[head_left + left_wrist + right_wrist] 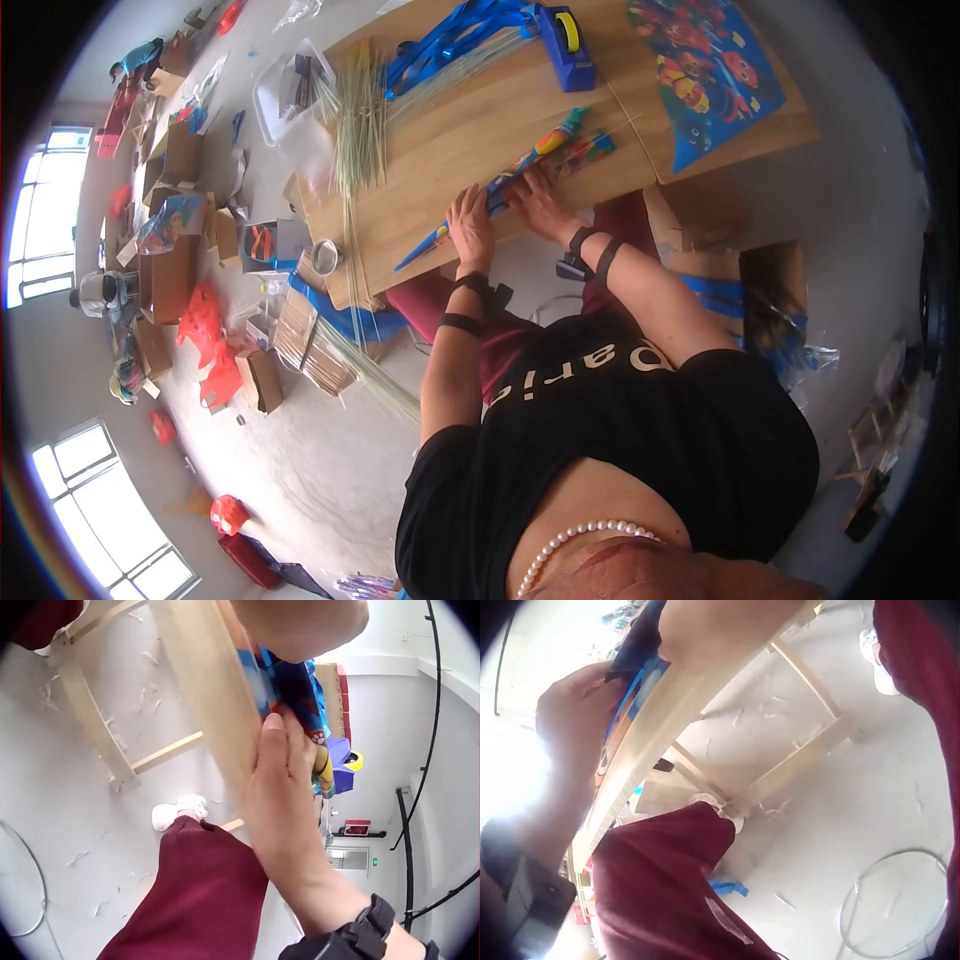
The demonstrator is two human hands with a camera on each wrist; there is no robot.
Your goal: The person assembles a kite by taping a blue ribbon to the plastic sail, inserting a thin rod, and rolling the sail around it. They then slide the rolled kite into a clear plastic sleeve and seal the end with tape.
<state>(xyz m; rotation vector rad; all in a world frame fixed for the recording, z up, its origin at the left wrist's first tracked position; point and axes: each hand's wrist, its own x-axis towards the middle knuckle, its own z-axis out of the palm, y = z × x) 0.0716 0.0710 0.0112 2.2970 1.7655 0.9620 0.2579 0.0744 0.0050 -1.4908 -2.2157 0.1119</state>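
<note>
A long narrow folded printed sheet, brightly patterned with a blue pointed end, lies slantwise along the near edge of the wooden table. My left hand holds it towards the pointed end, fingers across its top. Just to the right, my right hand grips its middle with thumb and fingers. In the left wrist view the right hand has its fingertips right at the red and blue print. The left hand shows in the right wrist view, fingers at the sheet's dark fold.
A colourful triangular sheet covers the table's right part. At the back stand a blue tape dispenser and blue strips. Thin pale sticks lie at the left beside a clear plastic bin. Boxes crowd the floor.
</note>
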